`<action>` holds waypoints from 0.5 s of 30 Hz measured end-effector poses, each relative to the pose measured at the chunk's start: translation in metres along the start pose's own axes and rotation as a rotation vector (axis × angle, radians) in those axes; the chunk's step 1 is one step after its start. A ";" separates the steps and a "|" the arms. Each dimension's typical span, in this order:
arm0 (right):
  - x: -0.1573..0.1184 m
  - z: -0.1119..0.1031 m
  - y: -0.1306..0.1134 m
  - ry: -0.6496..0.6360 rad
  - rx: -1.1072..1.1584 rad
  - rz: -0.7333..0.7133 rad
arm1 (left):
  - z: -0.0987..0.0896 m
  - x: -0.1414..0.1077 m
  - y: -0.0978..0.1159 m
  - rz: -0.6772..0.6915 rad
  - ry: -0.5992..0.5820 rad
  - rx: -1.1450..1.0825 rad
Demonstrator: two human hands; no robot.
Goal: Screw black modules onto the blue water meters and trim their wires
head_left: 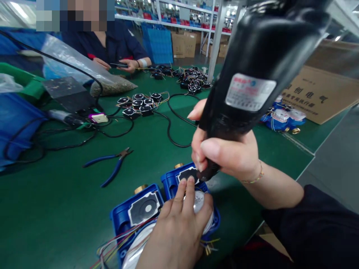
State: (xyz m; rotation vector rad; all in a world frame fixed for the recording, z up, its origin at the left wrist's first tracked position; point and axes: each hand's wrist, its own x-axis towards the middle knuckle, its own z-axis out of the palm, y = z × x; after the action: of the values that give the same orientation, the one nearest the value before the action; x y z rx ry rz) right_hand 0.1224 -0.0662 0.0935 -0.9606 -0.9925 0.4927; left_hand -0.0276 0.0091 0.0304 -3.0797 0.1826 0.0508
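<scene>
My right hand point(232, 149) is wrapped round a black power tool point(260, 56) with a white and red label. The tool's lower end meets the far edge of a blue housing point(168, 179) with a brass fitting. Spread over that housing, my left hand point(182, 220) has two fingertips on its black plate and the thumb beside a round clear cover point(199, 201); it grips no loose item. To the left sits a second blue housing point(117, 220), with a black module point(146, 208) in it and coloured wires trailing out. The left palm hides part of both housings.
Blue-handled cutters point(113, 162) lie left of the housings. Black modules point(138, 104), cables point(171, 130) and a bag of screws point(112, 86) are farther back. Blue units point(283, 116) and a carton point(316, 93) stand right. Across the table, a person point(120, 45) holds a dark part.
</scene>
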 end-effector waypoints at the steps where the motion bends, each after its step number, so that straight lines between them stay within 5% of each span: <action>1: 0.000 0.002 -0.002 -0.003 -0.013 0.015 | -0.002 0.001 0.000 -0.007 -0.013 0.003; 15: 0.000 0.006 -0.003 -0.029 0.045 0.042 | -0.011 0.001 -0.002 -0.016 -0.080 -0.004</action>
State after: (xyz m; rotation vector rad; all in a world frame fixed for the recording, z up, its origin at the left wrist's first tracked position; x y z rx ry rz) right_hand 0.1173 -0.0651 0.0967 -0.9372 -0.9853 0.5631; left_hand -0.0261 0.0100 0.0414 -3.0756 0.1534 0.1732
